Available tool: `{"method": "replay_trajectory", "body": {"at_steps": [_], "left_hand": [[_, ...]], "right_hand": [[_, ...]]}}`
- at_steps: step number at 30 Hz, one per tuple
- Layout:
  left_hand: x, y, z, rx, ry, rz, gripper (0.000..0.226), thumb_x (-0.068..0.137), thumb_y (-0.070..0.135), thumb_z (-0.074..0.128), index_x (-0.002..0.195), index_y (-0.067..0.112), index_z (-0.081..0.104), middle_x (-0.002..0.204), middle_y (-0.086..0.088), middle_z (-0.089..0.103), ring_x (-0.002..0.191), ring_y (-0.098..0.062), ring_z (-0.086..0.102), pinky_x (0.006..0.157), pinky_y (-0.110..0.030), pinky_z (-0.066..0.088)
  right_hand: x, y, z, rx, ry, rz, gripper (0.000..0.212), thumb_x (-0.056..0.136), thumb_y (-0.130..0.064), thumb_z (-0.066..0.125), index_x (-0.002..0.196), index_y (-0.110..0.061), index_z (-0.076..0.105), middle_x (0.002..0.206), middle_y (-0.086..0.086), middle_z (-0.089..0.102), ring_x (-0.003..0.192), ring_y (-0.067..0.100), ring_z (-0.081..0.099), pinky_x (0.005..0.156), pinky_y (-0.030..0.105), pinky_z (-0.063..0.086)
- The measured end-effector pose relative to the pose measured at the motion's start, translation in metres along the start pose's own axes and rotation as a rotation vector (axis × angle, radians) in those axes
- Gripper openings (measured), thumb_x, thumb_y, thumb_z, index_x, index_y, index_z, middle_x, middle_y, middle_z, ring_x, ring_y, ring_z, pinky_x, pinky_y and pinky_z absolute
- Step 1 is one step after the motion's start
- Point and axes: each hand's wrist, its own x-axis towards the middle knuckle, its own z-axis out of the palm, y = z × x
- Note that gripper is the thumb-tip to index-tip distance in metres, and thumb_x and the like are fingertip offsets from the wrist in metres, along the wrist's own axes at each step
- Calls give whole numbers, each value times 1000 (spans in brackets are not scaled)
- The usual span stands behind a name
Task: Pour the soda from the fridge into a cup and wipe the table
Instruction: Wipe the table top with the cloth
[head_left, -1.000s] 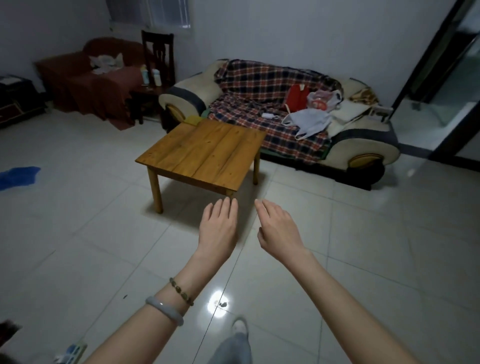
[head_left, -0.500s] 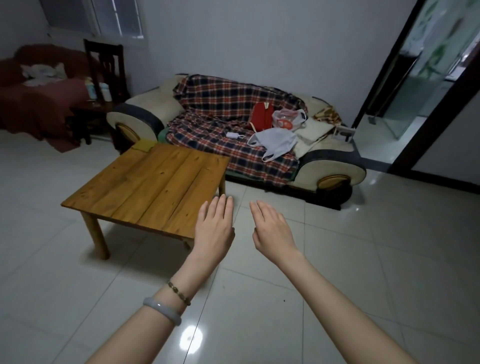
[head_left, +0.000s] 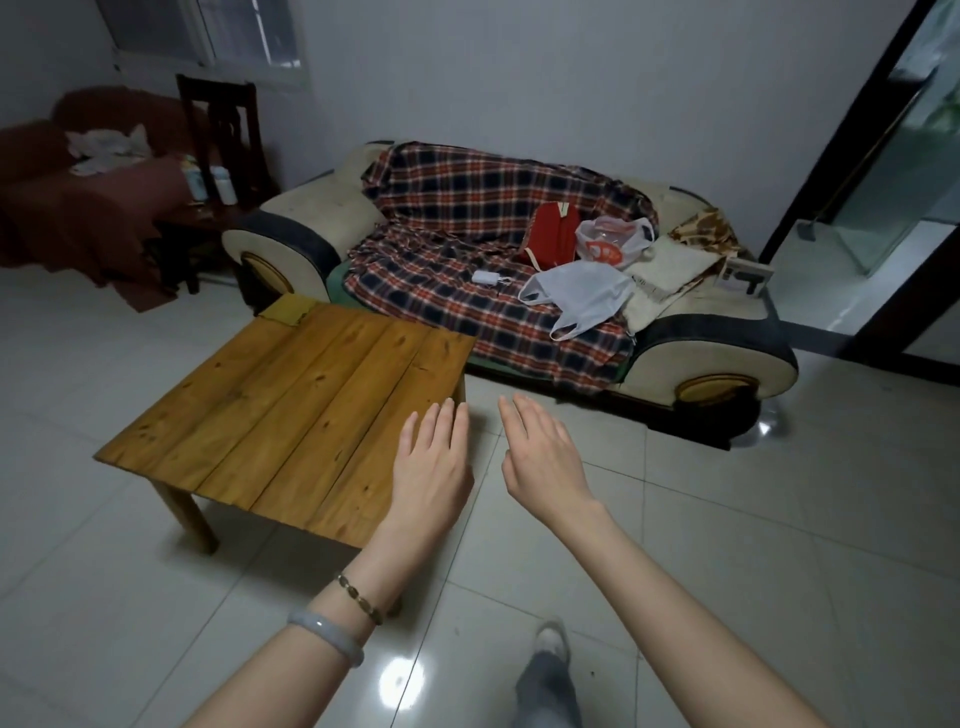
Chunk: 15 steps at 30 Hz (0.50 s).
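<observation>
Since half a second ago the wooden table (head_left: 291, 410) has slid toward the centre of the view and looms larger, while both hands have kept their pose. Its plank top lies at about 9 o'clock from the hands, and its near right corner is hidden behind the left hand (head_left: 431, 467), which hovers flat, fingers straight and together, gripping nothing. At 3 o'clock of it, just beside, the right hand (head_left: 545, 462) is likewise spread open and empty, palm down. No fridge, soda or cup can be made out anywhere in the room. A pale bangle (head_left: 324, 629) and a beaded bracelet (head_left: 360, 597) circle the left wrist. At 12 o'clock stands a sofa (head_left: 717, 364) under a plaid blanket (head_left: 467, 218), carrying a red bag (head_left: 553, 234), a white plastic bag (head_left: 582, 296) and a second bag (head_left: 610, 241) with an orange print too blurred to read. A small boxed item (head_left: 745, 278) on the sofa's arm bears markings that stay illegible. At 10 o'clock, two bottles (head_left: 208, 182) rest on a dark chair (head_left: 223, 135), labels unreadable. One shoe (head_left: 553, 636) shows at 6 o'clock, with the leg above it cut off by the frame.
</observation>
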Motion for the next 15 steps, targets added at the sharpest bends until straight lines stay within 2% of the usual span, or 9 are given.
{"method": "replay_trajectory", "body": {"at_steps": [8,15], "left_hand": [[123,9,63,68,-84,-132,81,59,27,85,128,-1,54,128,-20,57,118,-34,56,101,-49,40],[215,20,97,104,-115,-269,79,60,23,83,129,-1,53,129,-21,56,118,-34,55,102,-48,39]], "right_hand": [[116,95,44,45,-63,-152,69,67,-7,70,132,-1,46,130,19,54,122,32,51,98,41,46],[211,159,75,104,-98,-298,68,67,-5,70,131,0,46,130,19,54,122,32,51,99,40,45]]}}
